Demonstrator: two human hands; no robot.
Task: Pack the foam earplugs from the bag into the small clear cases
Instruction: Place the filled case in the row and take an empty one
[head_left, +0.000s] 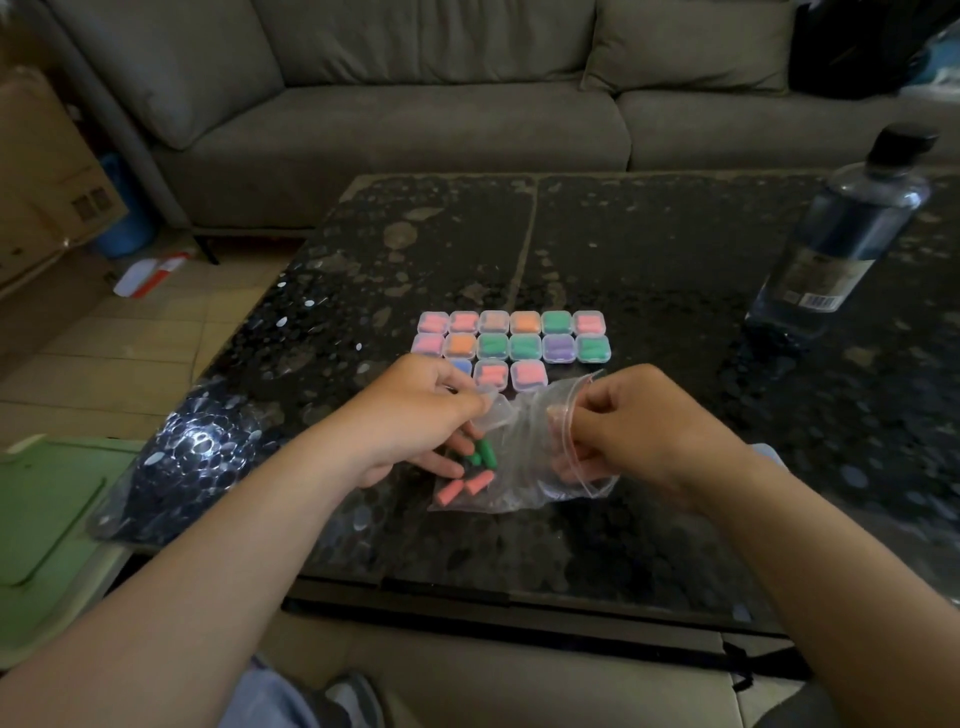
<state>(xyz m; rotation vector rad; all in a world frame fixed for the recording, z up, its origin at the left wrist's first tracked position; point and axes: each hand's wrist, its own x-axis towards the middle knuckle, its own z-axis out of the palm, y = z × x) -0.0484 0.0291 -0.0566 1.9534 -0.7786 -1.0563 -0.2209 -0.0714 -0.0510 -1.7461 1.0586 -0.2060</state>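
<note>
Setting: head view looking down at a dark speckled glass-topped table (649, 249) in front of a grey sofa (415, 119), with a clear plastic water bottle (841, 228) standing far right.
Bag: a clear plastic zip bag (519, 436) lies crumpled on the table between the two hands, with its mouth turned up to the right.
Earplugs: a few green foam earplugs (480, 454) and pink foam earplugs (465, 486) lie in the bag's lower left corner.
Cases: small clear square cases (511, 340) sit in three rows just beyond the bag. Their lids are down and they hold pink, orange, green or purple plugs.
Left hand (415, 421): the thumb and forefinger pinch the bag's left edge. The lower fingers curl down against the green plugs. It is unclear whether they are inside the film.
Right hand (639, 426): curled fingers grasp the bag's zip rim and hold the mouth up.
Step in hand: probably getting the next pair out.
Doing it well: keep the mouth stretched wide, work a matching pair toward the opening, and keep the bag off the packed rows.
</note>
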